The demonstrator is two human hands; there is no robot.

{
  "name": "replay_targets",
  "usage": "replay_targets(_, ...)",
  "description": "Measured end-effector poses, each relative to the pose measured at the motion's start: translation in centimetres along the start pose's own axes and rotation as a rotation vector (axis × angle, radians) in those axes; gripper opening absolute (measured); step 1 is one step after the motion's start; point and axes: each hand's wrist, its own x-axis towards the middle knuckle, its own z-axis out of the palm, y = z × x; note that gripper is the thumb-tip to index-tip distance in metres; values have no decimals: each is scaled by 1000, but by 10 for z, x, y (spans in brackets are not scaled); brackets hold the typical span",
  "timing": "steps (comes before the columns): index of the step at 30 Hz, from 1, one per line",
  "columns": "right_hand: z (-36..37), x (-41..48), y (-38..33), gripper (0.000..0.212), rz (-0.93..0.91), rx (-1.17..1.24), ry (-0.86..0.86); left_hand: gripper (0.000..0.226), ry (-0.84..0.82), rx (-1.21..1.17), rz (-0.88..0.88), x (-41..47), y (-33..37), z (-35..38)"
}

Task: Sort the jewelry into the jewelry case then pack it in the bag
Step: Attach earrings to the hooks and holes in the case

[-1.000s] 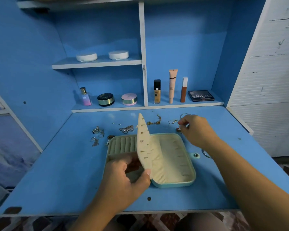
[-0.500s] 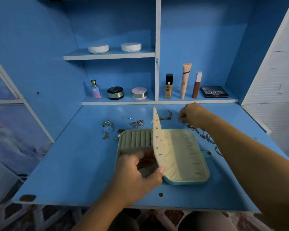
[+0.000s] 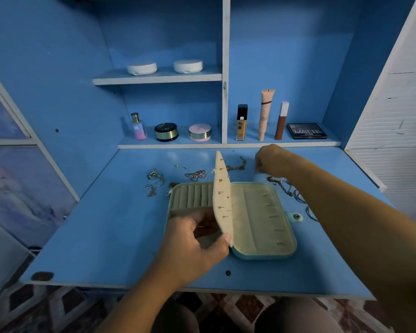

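The left hand (image 3: 197, 243) is reaching in from the lower edge, forearm angling up, thumb and fingers pinching the near edge of the inner flap (image 3: 222, 195). The right arm is stretching diagonally forward, the right hand (image 3: 270, 159) curling knuckles-up, fingertips pointing down, their grip hidden.

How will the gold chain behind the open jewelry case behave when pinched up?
The thin gold chain lies in loose bends on the blue desk, so it will likely hang limp and swing. Its fine links look light, and may snag studs on the cream earring panel nearby.
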Motion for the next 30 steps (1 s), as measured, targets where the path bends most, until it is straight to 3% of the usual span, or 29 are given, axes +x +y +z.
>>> replay_targets(10, 13, -6, 4, 13, -81, 48, 42, 28, -2, 9, 18, 0, -1, -1)
replay_targets(13, 15, -12, 9, 20, -86, 104, 37, 31, -5, -15, 16, 0, -2, -1)
replay_targets(18, 1, -61, 10, 16, -138, 559, 201, 31, -12, -51, 33, 1, -4, 0)
replay_targets(23, 9, -155, -33, 14, -213, 1081, 277, 24, 16, -65, 68, 2, -6, 3)
replay_targets(30, 51, -180, -78, 10, -60, 1384, 334, 26, 31, -75, 78, 2, -5, 4)
